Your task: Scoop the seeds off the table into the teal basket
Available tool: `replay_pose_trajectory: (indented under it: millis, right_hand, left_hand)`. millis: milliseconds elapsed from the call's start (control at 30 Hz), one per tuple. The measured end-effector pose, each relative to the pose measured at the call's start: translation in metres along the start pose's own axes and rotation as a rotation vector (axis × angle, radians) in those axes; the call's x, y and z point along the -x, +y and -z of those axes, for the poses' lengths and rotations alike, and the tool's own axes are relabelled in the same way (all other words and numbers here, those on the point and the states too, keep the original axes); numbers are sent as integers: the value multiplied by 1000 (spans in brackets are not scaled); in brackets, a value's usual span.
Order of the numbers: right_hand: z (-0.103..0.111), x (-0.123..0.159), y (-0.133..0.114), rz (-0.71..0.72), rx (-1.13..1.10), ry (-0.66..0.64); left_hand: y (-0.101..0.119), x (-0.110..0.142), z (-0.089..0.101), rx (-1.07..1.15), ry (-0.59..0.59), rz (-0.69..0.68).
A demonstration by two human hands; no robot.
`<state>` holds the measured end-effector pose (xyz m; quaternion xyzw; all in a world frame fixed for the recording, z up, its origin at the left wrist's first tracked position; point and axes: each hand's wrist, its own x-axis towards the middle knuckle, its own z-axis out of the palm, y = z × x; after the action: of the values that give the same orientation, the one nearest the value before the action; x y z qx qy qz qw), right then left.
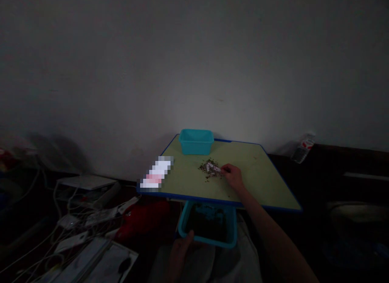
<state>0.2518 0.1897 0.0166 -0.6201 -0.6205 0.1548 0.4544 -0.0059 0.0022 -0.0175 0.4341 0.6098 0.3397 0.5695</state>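
A small pile of dark bits [209, 169], with a few pale pieces among them, lies spread on the pale green tabletop [182, 181]. At its right edge is my right hand [233, 176], with fingertips pinched together; whatever they hold is too small to make out. Below the table's front edge, a turquoise plastic bin [233, 232] rests at my lap, its inside covered with dark material. My left hand [181, 246] grips its near left rim, thumb over the edge. A second turquoise bin [197, 147] stands upright at the back of the table.
A phone-like bright, pixelated item [156, 173] lies at the table's left edge. On the left are tangled white cables [67, 218], a pale box [88, 183] and a red item [142, 218]. A clear bottle [304, 148] is at the right, near the wall [212, 64].
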Motion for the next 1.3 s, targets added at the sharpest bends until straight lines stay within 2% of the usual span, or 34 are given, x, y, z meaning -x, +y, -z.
replay_pose_trajectory:
  millis: [233,467,700,1100,1300]
  right_hand:
    - [0,2,0,13,-56,10]
    - [8,1,-1,3,-63,81]
    - [10,3,-2,21,-42,73]
    - [11,2,0,19,28,135]
    - [10,3,-1,36,33,123]
  left_hand:
    - [-7,-4,1,-27,3,24]
    - [-20,-14,-2,63,-21,35]
    - [-29,-20,-5,74,-33,13]
    - [-9,-4,-2,49,-17,7]
    - [-8,-3,-1,27,-13,35]
